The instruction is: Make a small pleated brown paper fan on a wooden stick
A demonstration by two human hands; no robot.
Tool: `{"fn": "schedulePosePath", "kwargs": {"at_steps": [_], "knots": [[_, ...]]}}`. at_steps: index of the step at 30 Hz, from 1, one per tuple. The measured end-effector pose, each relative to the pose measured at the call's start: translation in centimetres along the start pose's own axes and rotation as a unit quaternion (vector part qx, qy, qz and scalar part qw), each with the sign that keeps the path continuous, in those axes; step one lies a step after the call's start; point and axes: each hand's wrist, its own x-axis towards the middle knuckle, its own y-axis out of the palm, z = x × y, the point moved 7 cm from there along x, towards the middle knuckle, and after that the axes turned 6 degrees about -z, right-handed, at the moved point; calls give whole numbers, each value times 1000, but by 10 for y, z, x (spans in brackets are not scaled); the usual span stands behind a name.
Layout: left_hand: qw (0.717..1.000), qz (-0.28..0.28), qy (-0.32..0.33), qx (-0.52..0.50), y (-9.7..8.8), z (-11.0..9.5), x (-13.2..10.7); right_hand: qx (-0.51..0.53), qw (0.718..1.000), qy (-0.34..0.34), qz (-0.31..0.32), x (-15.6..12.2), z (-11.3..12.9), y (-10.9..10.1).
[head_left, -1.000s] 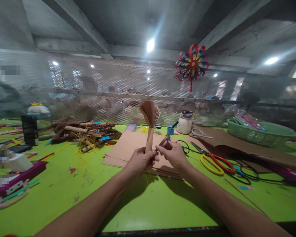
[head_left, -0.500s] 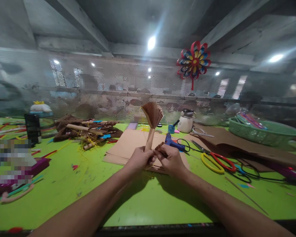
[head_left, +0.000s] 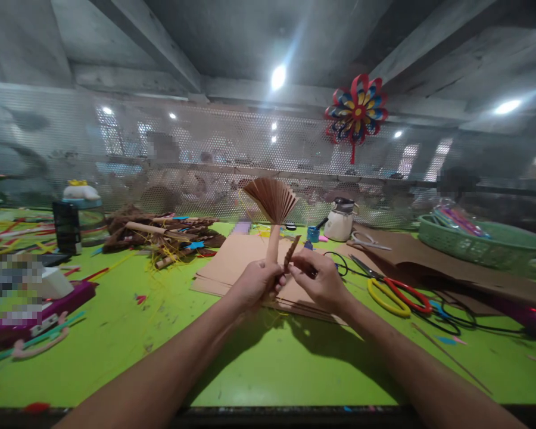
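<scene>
My left hand (head_left: 255, 285) is closed around the stick of a brown pleated paper fan (head_left: 271, 200), held upright above the green table (head_left: 259, 363). The fan's folds are spread at the top. My right hand (head_left: 322, 282) touches the left one and pinches a small brown pleated paper strip (head_left: 290, 251) that stands tilted beside the stick. Both hands hover over a stack of brown card sheets (head_left: 239, 255).
Red and yellow scissors (head_left: 390, 292) and black cords lie to the right, by a green basket (head_left: 482, 241). A white pot (head_left: 337, 221), a blue cup (head_left: 313, 233) and a heap of brown sticks (head_left: 161, 233) lie behind. A black box (head_left: 67, 227) and a pink case (head_left: 36, 310) sit left. A paper pinwheel (head_left: 356, 111) hangs on the mesh.
The fan has spread wider and turned its face towards me. My right hand has raised the small pleated strip beside the stick, now covering the blue glue gun seen earlier.
</scene>
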Motion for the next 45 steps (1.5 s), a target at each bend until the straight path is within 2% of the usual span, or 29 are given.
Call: {"fn": "schedulePosePath", "kwargs": {"at_steps": [5, 9, 11, 17, 21, 27, 36, 41, 45], "knots": [[999, 16, -25, -11, 2, 4, -2, 113, 990, 84, -12, 3, -6, -5], [997, 59, -46, -33, 8, 8, -4, 252, 946, 203, 5, 2, -24, 4], [996, 69, -51, -38, 10, 9, -4, 290, 929, 231, 11, 2, -29, 8], [993, 84, -60, -49, 13, 10, -3, 296, 923, 245, 29, 2, -33, 11], [993, 95, -46, -56, 14, 8, -5, 293, 920, 262, 8, 2, -36, 9], [997, 78, -21, -14, 12, 11, -4, 314, 896, 312, -20, -1, -43, 12], [998, 60, -20, 2, 9, 13, -2, 344, 883, 320, -11, -2, -45, 15], [1000, 26, -4, 8, 5, 12, 0, 338, 884, 320, -46, 0, -48, 9], [998, -29, -13, 45, -1, 13, 1, 306, 904, 292, -66, 1, -46, 5]]}}
